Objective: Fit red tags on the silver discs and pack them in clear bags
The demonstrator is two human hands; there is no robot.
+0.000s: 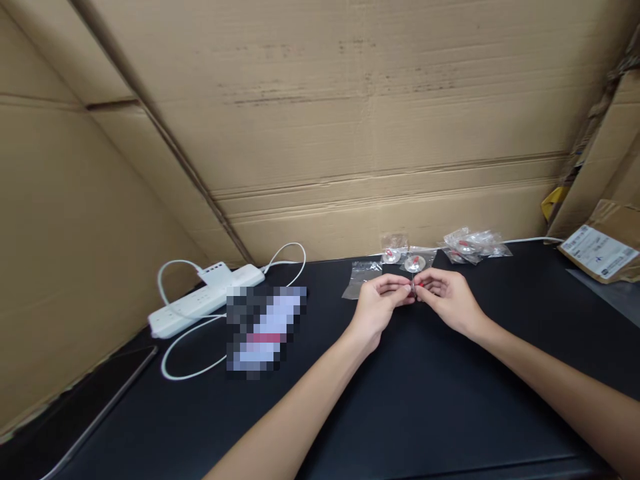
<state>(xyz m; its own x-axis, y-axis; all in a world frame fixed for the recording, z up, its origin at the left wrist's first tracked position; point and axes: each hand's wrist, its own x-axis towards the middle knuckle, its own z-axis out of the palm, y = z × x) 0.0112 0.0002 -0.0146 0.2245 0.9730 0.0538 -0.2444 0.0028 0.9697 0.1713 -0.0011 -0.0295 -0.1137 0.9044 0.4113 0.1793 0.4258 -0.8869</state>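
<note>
Above the black table (400, 400), my left hand (379, 305) and my right hand (447, 299) meet fingertip to fingertip. Both pinch one small round disc with a red piece (413, 288), seen nearly edge-on; my fingers hide much of it. Just beyond them lie two similar discs with red pieces in clear bags, one disc (415, 264) nearer and another disc (391, 256) behind it to the left. A flat clear plastic bag (361, 279) lies beside my left hand. Farther right is a heap of clear bags (473, 245) with more such discs inside.
A white power strip (200, 310) with a plugged-in adapter and looping white cables (173, 373) lies at left, next to a pixelated patch. Cardboard walls (350, 133) rise behind and at left. A cardboard box with a label (600, 250) stands at right.
</note>
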